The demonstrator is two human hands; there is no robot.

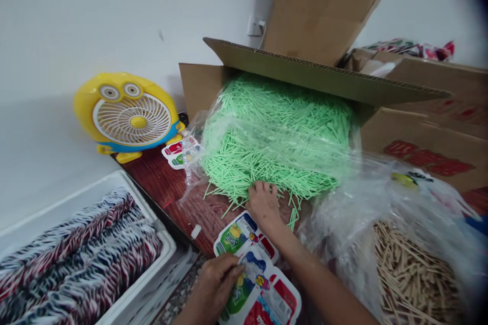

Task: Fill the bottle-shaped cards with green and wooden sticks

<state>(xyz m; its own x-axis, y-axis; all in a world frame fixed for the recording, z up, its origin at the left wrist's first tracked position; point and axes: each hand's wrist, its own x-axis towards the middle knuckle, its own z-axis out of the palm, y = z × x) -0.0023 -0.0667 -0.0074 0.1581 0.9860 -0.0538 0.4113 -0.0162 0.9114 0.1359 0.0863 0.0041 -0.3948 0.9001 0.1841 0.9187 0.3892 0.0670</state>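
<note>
Low in the centre, my left hand (pixel 218 279) pinches the edge of a printed card (pixel 263 292) with soda-bottle pictures. A second similar card (pixel 234 236) lies just beyond it on the dark red table, partly under the first. My right hand (pixel 264 203) is at the front edge of a heap of thin green sticks (pixel 274 137), palm down, its fingertips among the sticks; whether they grip any is hidden. The heap spills from a clear plastic bag inside an open cardboard box (pixel 316 68) lying on its side.
A yellow fan (pixel 133 117) stands at the back left, with more cards (pixel 181 152) beside it. A white foam box (pixel 152 208) of stacked cards is at the lower left. Brown sticks (pixel 415 274) in plastic lie at the lower right, before another carton (pixel 430 147).
</note>
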